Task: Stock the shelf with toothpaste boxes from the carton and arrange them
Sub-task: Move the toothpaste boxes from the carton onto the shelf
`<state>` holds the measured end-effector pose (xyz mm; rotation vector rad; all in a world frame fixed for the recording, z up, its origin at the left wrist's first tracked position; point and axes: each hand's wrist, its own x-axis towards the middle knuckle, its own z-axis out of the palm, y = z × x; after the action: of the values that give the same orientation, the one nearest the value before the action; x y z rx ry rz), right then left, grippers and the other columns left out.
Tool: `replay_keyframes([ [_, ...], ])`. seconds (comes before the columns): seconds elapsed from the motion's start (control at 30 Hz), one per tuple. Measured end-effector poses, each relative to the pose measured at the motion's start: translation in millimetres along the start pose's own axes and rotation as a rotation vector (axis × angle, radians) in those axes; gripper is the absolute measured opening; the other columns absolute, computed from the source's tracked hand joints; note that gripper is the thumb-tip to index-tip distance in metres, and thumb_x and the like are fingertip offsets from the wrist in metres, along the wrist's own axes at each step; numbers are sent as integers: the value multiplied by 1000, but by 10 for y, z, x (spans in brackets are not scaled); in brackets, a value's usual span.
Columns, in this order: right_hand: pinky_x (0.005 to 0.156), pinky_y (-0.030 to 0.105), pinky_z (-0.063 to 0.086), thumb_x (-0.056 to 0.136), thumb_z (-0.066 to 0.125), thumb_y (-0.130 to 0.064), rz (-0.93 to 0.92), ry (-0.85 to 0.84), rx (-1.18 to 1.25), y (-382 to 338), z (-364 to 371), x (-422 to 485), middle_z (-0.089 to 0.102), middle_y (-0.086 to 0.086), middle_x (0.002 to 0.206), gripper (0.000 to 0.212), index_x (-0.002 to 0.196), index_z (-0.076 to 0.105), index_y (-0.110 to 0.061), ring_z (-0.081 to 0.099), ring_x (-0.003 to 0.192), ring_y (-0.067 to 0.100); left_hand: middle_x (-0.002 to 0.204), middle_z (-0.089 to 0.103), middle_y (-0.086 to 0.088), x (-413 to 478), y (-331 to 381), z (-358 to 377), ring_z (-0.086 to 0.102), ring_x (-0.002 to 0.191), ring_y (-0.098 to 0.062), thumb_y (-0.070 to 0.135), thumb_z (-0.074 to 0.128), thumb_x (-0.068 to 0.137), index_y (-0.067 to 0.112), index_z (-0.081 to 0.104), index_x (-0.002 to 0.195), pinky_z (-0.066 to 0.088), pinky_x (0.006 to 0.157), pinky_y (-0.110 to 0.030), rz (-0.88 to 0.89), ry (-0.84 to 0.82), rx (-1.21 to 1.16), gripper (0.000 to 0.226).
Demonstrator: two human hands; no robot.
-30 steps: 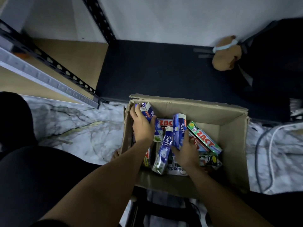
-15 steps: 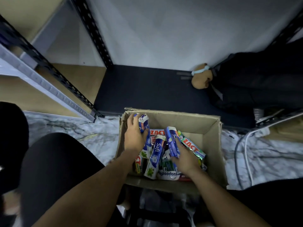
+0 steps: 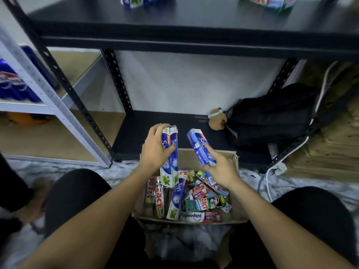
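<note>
Head view. vs 0.5 s ago: both hands were down inside the carton [image 3: 236, 202]; now both are lifted clear, above its far rim, one box each. The camera has tipped up, so the upper shelf board [image 3: 194, 20] is newly in frame, with blue boxes [image 3: 134, 0] and green ZACT boxes [image 3: 268, 1] at its back, blurred.

Left hand [image 3: 155, 150]: fingers wrapped round the upper half of the white-and-blue Safi box [image 3: 171, 166], thumb across the front face. Long axis close to vertical in frame; torn top end points at the lower shelf board [image 3: 155, 129], green-leaf end hangs over the carton.

Right hand [image 3: 219, 167]: grips the lower end of the blue Safi box [image 3: 200, 144], index finger laid along its face. Long axis diagonal, top end leaning up-left, away from the person.

The two held boxes are near each other, not touching.

Carton sits on the floor between the knees, in front of the lower shelf board. Loose boxes remain inside, jumbled: Pepsodent box [image 3: 200, 217] lies crosswise at the near wall, green ZACT box [image 3: 206, 203] just behind it.

Backpack [image 3: 272, 121] and plush toy [image 3: 217, 121] sit on the lower shelf board, right side.
</note>
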<state>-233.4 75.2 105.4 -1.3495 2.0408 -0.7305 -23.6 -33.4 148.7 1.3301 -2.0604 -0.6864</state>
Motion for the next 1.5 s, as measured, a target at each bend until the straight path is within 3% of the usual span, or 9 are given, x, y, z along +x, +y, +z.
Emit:
replay_keyframes([
  [0.17,83,34,55,81,74,-38,-129,131,96,-501,-548,-102,63,-3,120,74,145,36,-49,64,95,12,130,50,8,104,523,-479,51,97,0,27,78,81,31,47,135,46,82,-25,116,67,2,62],
  [0.27,77,15,47,79,77,-34,-200,212,151,-815,-909,-197,64,-5,123,71,142,45,-43,63,97,5,127,50,10,175,837,-748,51,97,0,27,78,80,29,48,134,38,77,-12,177,108,8,62],
  [0.4,62,0,42,77,80,-29,-269,276,213,-1184,-1372,-322,67,-8,116,67,138,52,-40,63,87,-5,130,52,5,296,1221,-1072,52,103,-3,27,80,77,28,50,134,36,81,-10,251,166,0,64],
  [0.63,84,19,52,70,82,-28,-371,401,263,-1771,-2048,-310,70,-21,106,67,129,57,-48,66,90,-1,116,60,5,691,1836,-1595,62,96,-10,37,82,69,35,54,128,51,88,-32,284,165,42,65],
  [0.77,80,19,45,68,81,-33,-326,473,175,-2034,-2441,-53,68,-17,105,68,130,57,-46,62,97,6,111,65,5,1049,2112,-1800,62,98,-16,46,79,65,36,57,124,52,91,-41,248,173,134,64],
  [1.0,92,31,43,63,82,-38,-163,524,-181,-2199,-2936,654,63,-7,127,88,143,45,-34,53,120,22,101,63,8,1706,2531,-1883,60,98,-15,38,78,70,31,59,122,50,79,-29,151,102,230,55],
  [1.2,77,27,42,74,74,-40,-109,572,-134,-2253,-2994,1015,66,-1,118,51,120,60,-25,60,107,23,118,66,-1,2237,2723,-1652,59,97,-17,41,75,72,26,56,130,51,74,-31,97,16,343,63],
  [1.33,81,28,45,76,71,-39,-196,508,-75,-2199,-3037,900,65,-5,113,36,108,62,-27,58,100,16,124,65,-6,2513,2863,-1498,62,110,-25,38,72,77,18,59,130,55,90,-37,82,-48,362,58],
  [1.5,94,30,42,77,72,-42,-267,446,-271,-1949,-3047,782,57,0,133,61,135,54,-33,52,120,20,125,64,-11,2759,2896,-1289,61,110,-28,53,77,76,10,54,131,52,87,-36,106,-23,394,74],
])
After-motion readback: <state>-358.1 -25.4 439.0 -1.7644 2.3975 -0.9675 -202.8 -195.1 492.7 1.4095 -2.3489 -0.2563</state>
